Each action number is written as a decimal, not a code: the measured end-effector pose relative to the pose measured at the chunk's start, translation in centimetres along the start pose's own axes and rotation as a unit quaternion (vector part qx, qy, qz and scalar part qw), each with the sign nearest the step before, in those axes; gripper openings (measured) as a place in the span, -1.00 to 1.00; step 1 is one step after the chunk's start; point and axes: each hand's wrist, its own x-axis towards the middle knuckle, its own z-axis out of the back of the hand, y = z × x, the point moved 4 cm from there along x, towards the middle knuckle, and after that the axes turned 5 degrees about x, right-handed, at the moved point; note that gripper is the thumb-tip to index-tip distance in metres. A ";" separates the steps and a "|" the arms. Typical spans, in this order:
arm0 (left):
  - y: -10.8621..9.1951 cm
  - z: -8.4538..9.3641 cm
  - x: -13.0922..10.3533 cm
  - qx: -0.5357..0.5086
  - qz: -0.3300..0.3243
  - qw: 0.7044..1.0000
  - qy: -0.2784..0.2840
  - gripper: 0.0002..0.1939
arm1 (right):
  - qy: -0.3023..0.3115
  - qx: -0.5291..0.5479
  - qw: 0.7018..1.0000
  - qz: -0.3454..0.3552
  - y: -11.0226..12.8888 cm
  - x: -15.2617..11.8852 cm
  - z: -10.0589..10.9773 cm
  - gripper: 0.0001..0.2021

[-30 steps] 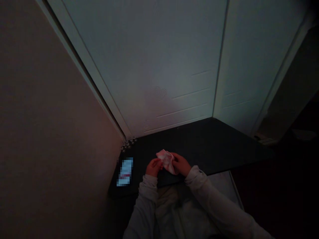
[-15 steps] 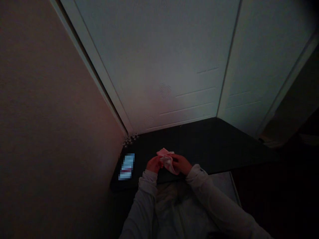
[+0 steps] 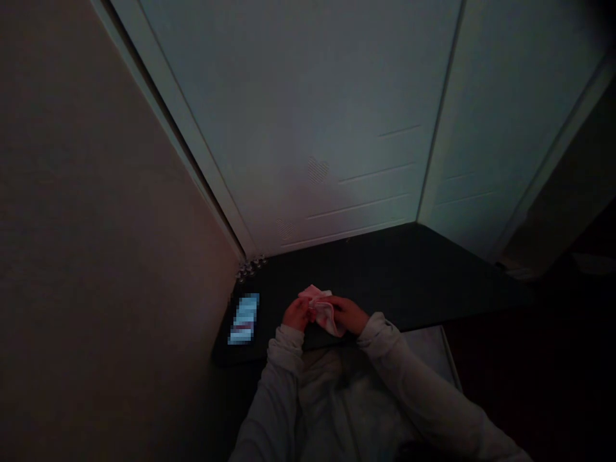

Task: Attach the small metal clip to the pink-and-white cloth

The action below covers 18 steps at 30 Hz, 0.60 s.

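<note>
A small pink and white cloth [image 3: 328, 319] is held between my two hands, over the near part of a dark table [image 3: 385, 269]. My left hand [image 3: 296, 314] has its fingers closed at the cloth's left side. On the other side, my right hand [image 3: 350, 315] grips the cloth, its fingers bent over the upper right part. The cloth looks crumpled, with one corner pointing up and away and a flap hanging toward the table's near edge. Dim reddish light hides the fingertips' detail.
A lit phone [image 3: 244, 319] lies on the table at the left. Several small shiny objects [image 3: 250, 267] stand in the far left corner. White panels [image 3: 312, 128] rise behind the table, and a wall [image 3: 120, 256] borders its left side.
The hands and cloth have stayed nearly in place, with the fingers shifting slightly on the cloth. The whole view has moved a little.
</note>
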 end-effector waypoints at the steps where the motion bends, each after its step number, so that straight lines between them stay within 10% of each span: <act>1: 0.0 0.0 0.0 0.001 -0.002 1.000 -0.001 -0.63 | 0.003 0.006 1.000 -0.002 0.0 0.0 0.0 -0.70; 18: 0.3 0.2 0.4 0.046 0.003 0.999 0.009 -0.58 | 0.024 -0.008 0.999 -0.034 -0.3 0.0 -0.2 -0.67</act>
